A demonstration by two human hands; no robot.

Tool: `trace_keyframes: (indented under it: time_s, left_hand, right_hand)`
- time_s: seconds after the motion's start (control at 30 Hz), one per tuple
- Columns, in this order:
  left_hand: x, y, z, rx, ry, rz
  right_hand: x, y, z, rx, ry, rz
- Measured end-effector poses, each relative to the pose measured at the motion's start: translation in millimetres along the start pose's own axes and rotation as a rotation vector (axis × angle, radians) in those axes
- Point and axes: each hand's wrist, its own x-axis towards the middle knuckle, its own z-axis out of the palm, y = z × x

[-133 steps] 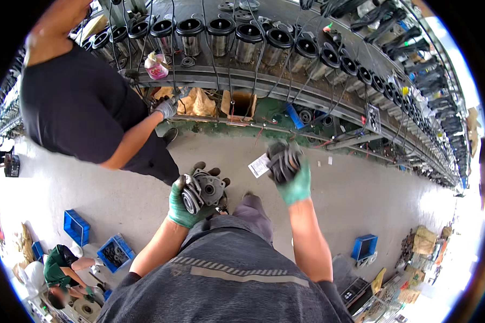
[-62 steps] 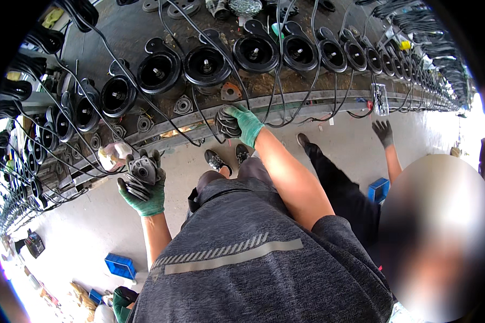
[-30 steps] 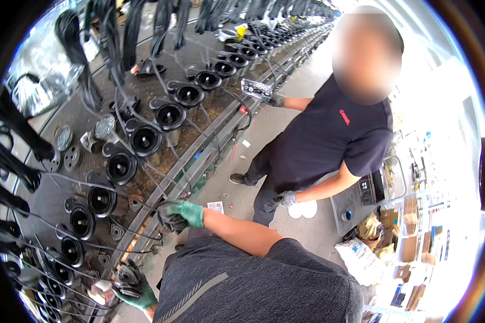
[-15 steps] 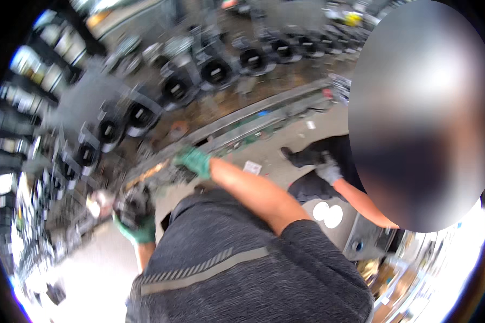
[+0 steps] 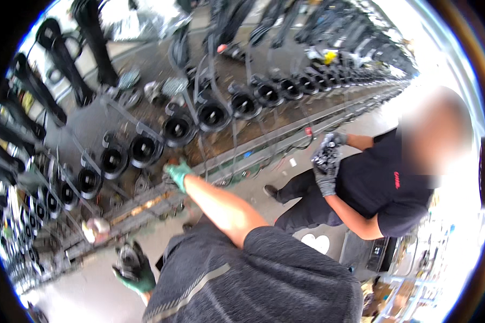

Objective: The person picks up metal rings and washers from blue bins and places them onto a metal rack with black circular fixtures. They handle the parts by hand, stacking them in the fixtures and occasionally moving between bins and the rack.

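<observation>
at the near edge of the bench [image 5: 272, 121], r. grip [image 5: 179, 175] (green glove) is stretched out w/ fingertips down; blurry there, can't tell if it's holding smth or just touching. flat orange-brown pc [image 5: 172, 161] lies just beyond its fingertips, on the bench. l. grip [image 5: 134, 273], also green-gloved w/ dk fingers, is lower + further l., out over the floor [image 5: 86, 285], fingers curled round a dk metal part [image 5: 128, 257] resting in the palm, apart from the bench. too blurred to tell if that's one pc or several.

just past r. grip: row of black-rimmed cylinders [image 5: 179, 129] standing on the bench, curving off l. + far r. to l. of r. grip, nr the edge, a roundish flange [image 5: 143, 183]. up + slightly l. of l. grip, pinkish-white bag [image 5: 95, 230] at bench edge. well beyond both grips, bundled black cables [image 5: 94, 54] hang.

well r. of r. grip: co-worker [image 5: 355, 175] in dk tee, gray-gloved hands [image 5: 325, 182] on a pack of black + silver bits [image 5: 326, 154]. btwn r. grip + co-worker: small white card [image 5: 292, 161] on the floor.
</observation>
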Motion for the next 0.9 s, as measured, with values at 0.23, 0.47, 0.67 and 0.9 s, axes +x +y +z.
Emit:
trace_keyframes:
  time_s: [0.23, 0.47, 0.67, 0.9]
  left_hand:
    - [45.0, 31.8, -46.9, 0.122, -0.427, -0.038]
    - [59.8, 38.7, -29.4, 0.185, -0.373, -0.036]
    - [70.3, 26.3, -13.3, 0.213, -0.386, -0.077]
    - [75.6, -5.3, 10.0, 0.265, -0.418, -0.113]
  right_hand:
    - [-23.9, -28.3, -2.8, 0.218, -0.172, -0.002]
    - [-23.8, -13.6, -3.8, 0.588, -0.317, 0.2]
    - [-16.9, 19.6, -5.4, 0.245, -0.183, -0.243]
    - [-65.7, 38.0, -34.5, -0.001, -0.393, -0.347]
